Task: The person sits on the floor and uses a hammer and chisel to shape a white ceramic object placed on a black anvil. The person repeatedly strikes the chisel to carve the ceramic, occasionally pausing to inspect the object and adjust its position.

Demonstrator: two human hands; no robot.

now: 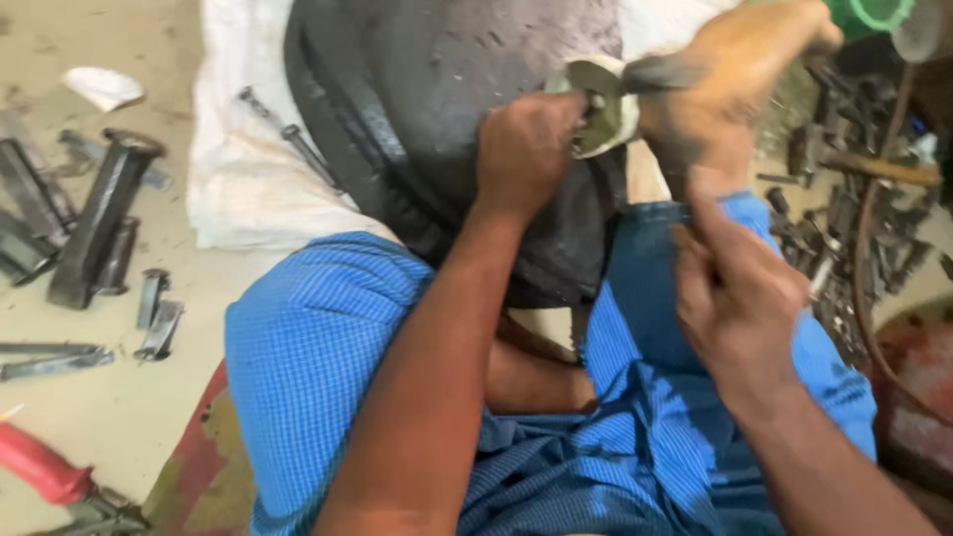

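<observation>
My left hand [526,149] is closed on a pale, worn curved piece [606,124] that lies against a big black rubber tyre [447,89]. A bare foot [735,79] presses down just right of that piece, over a dark bar [660,71]. My right hand [740,293] hovers lower right above my blue-clad knee, blurred, one finger stretched up toward the foot. Whether it holds anything is unclear.
The tyre rests on a white sack [238,179] with a bolt [303,149] on it. Dark metal tools and levers [94,223] lie on the floor at left, and a red-handled tool [45,467] at bottom left. Several metal parts [854,228] are heaped at right, beside a rusty red drum [918,387].
</observation>
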